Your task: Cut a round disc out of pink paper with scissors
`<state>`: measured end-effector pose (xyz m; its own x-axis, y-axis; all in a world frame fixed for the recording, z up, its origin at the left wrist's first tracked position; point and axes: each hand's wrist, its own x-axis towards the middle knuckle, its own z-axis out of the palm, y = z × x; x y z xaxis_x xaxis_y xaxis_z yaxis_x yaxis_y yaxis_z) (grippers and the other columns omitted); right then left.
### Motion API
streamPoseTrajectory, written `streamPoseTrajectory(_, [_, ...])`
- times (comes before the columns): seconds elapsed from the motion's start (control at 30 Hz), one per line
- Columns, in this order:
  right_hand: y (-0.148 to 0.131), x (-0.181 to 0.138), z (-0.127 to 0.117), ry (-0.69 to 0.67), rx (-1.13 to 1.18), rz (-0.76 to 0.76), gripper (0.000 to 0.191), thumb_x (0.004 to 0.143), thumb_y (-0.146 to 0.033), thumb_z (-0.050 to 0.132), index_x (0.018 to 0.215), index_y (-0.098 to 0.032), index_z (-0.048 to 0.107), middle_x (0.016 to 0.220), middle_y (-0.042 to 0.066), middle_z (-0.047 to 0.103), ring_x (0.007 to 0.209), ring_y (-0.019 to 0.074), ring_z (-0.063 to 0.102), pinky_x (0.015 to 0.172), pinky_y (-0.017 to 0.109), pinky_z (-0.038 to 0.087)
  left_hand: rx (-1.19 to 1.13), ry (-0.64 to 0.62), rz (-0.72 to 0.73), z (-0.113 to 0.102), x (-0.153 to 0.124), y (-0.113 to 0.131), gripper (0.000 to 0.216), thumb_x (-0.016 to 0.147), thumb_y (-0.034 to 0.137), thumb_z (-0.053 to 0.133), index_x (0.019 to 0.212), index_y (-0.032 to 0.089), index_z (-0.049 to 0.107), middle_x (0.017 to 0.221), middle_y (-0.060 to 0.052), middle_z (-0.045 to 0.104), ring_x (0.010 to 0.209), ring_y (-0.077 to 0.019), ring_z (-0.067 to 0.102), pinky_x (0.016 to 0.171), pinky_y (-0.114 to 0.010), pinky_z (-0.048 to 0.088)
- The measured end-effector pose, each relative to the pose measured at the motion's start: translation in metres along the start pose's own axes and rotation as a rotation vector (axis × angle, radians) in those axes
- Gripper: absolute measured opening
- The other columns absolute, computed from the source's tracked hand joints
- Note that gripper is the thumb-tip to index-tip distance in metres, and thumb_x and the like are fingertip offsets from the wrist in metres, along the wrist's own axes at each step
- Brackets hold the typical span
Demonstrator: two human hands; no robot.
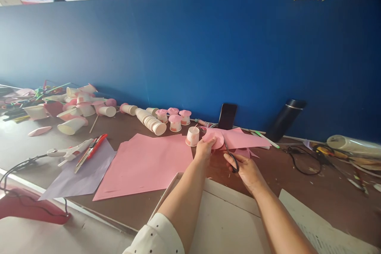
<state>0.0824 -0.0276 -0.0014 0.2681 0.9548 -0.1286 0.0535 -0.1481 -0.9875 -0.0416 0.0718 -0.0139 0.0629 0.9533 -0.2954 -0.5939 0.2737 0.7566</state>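
My left hand (pixel 204 147) pinches a small rounded piece of pink paper (pixel 214 139) above the brown table. My right hand (pixel 245 170) grips black-handled scissors (pixel 229 153), whose blades point up into that pink piece. A small white paper cup (pixel 193 136) stands just left of my left hand. Behind the hands lies a larger pink sheet (pixel 242 139) with cut edges.
A big pink sheet (pixel 145 164) and a lilac sheet (pixel 81 174) lie to the left, with a glue gun (pixel 70 152) and red-handled tool (pixel 93 147). Stacked cups (pixel 150 121), pink-topped cups (pixel 175 118), a phone (pixel 228 116), a black flask (pixel 285 118) and cables (pixel 300 158) line the blue wall.
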Motion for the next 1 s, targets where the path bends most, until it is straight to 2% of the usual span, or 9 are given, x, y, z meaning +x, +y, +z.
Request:
streamPoseTrajectory(0.17, [0.003,0.012,-0.012,0.001,-0.006,0.005,0.044,0.059,-0.052,0.091,0.089,-0.021,0.083,0.064,-0.001,0.066,0.059,0.0147,0.056,0.052,0.026,0.033,0.012,0.017,-0.025,0.013,0.003,-0.002,0.025,0.070,0.019,0.089,0.088,0.015,0.073,0.085,-0.005,0.070,0.075,-0.0148,0.064,0.065,-0.025,0.047])
streamPoseTrajectory(0.33, [0.004,0.018,-0.015,0.003,-0.008,0.000,0.047,0.061,-0.053,0.090,0.094,-0.021,0.083,0.065,0.000,0.067,0.059,0.0155,0.056,0.049,0.026,0.029,0.063,0.006,0.002,0.014,0.010,-0.005,0.023,0.071,0.021,0.088,0.088,0.014,0.073,0.086,-0.005,0.071,0.073,-0.0142,0.063,0.062,-0.024,0.046])
streamPoseTrajectory(0.43, [0.004,0.017,-0.012,0.002,-0.001,0.012,0.049,0.061,-0.054,0.090,0.096,-0.021,0.084,0.066,0.000,0.068,0.060,0.0162,0.058,0.051,0.026,0.033,-0.003,-0.004,-0.008,0.012,0.011,-0.004,0.020,0.073,0.018,0.087,0.087,0.014,0.073,0.085,-0.005,0.071,0.074,-0.0136,0.064,0.063,-0.022,0.048])
streamPoseTrajectory(0.53, [0.008,0.015,-0.009,0.007,-0.005,0.010,0.054,0.062,-0.059,0.088,0.101,-0.021,0.085,0.066,0.001,0.068,0.061,0.0173,0.060,0.055,0.028,0.040,-0.178,-0.027,-0.042,0.012,0.006,-0.002,0.016,0.076,0.015,0.084,0.087,0.013,0.072,0.088,-0.007,0.072,0.077,-0.0135,0.067,0.067,-0.022,0.054])
streamPoseTrajectory(0.67, [0.015,0.013,-0.008,0.022,-0.040,-0.015,0.060,0.066,-0.065,0.084,0.108,-0.021,0.085,0.067,0.001,0.070,0.061,0.0179,0.061,0.059,0.029,0.044,-0.333,-0.034,-0.112,0.012,-0.004,-0.001,0.017,0.079,0.015,0.083,0.089,0.012,0.070,0.089,-0.009,0.073,0.074,-0.0148,0.068,0.061,-0.022,0.055])
streamPoseTrajectory(0.8, [0.016,0.011,-0.005,0.004,-0.106,-0.078,0.059,0.071,-0.065,0.080,0.110,-0.021,0.085,0.066,0.001,0.070,0.063,0.0184,0.062,0.063,0.029,0.046,-0.352,0.015,-0.160,0.008,-0.010,-0.002,0.020,0.079,0.017,0.083,0.092,0.014,0.068,0.084,-0.006,0.071,0.066,-0.0130,0.066,0.054,-0.020,0.051])
streamPoseTrajectory(1.0, [0.010,0.005,0.002,-0.062,-0.164,-0.075,0.058,0.074,-0.065,0.077,0.111,-0.022,0.084,0.067,0.002,0.070,0.063,0.0197,0.062,0.056,0.028,0.045,-0.338,0.040,-0.126,0.006,-0.011,-0.002,0.022,0.077,0.016,0.085,0.091,0.014,0.069,0.088,-0.009,0.072,0.074,-0.0168,0.069,0.061,-0.024,0.055])
